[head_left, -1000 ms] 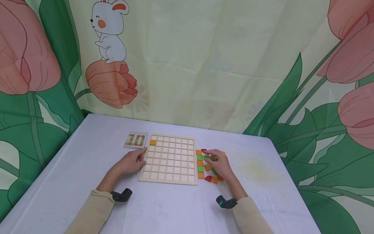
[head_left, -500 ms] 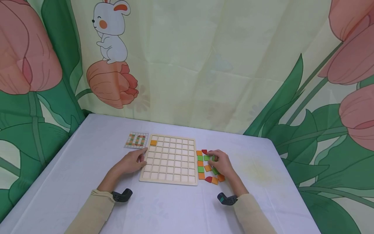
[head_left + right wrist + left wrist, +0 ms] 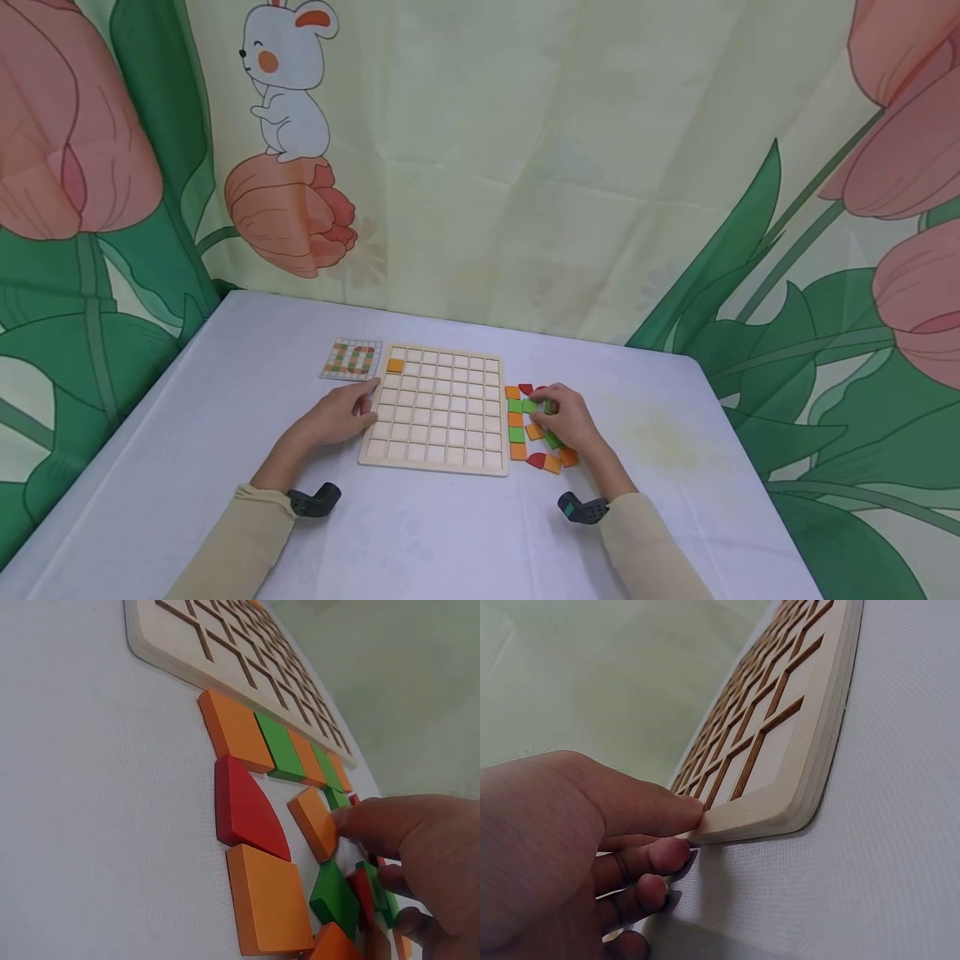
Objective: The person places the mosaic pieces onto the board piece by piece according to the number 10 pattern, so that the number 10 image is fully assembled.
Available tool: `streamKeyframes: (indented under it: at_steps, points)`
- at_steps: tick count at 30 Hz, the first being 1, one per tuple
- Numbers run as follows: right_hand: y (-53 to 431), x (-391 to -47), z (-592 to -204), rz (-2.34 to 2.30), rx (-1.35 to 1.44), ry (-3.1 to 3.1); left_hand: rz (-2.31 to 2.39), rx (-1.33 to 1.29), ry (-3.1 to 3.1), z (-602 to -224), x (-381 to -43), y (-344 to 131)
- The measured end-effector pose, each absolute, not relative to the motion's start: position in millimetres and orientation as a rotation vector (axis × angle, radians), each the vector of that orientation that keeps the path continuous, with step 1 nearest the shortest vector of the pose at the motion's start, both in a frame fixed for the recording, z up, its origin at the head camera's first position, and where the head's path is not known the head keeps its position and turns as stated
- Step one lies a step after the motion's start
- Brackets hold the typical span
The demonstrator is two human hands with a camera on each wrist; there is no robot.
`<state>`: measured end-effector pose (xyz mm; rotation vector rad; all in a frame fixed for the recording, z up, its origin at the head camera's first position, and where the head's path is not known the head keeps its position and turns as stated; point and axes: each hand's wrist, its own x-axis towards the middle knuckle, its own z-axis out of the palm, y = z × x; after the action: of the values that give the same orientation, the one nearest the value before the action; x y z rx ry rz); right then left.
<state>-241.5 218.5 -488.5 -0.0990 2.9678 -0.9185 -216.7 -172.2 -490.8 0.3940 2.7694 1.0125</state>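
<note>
A light wooden board [image 3: 433, 470] with a grid of square recesses lies on the table; one orange tile [image 3: 395, 366] sits in a recess at its upper left. My left hand [image 3: 339, 414] rests against the board's left edge, thumb and index finger apart; in the left wrist view the thumb touches the rim near a corner. Right of the board, my right hand [image 3: 568, 417] is over loose tiles, thumb and index finger at opposite sides of a green tile [image 3: 528, 406]. In the right wrist view the thumb [image 3: 375, 823] hides the index fingertip; an orange tile [image 3: 312, 823] lies beside it.
A small card [image 3: 351, 360] with a coloured grid pattern lies beyond my left hand. Orange and green tiles form a column along the board's right edge. A red curved tile [image 3: 251, 810] and an orange square [image 3: 270, 900] lie nearest in the right wrist view.
My right hand moves slightly right, then its thumb and index finger come back to the green tile. That tile has slid left against the green one in the column. The left hand stays put.
</note>
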Motion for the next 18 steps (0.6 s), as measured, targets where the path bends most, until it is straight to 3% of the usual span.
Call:
streamKeyframes:
  at_steps: [18]
  points:
    - [222.1, -241.4, -489.2, -0.906, -0.181, 2.985, 1.012, 0.404, 2.766, -487.7, -214.7, -172.4]
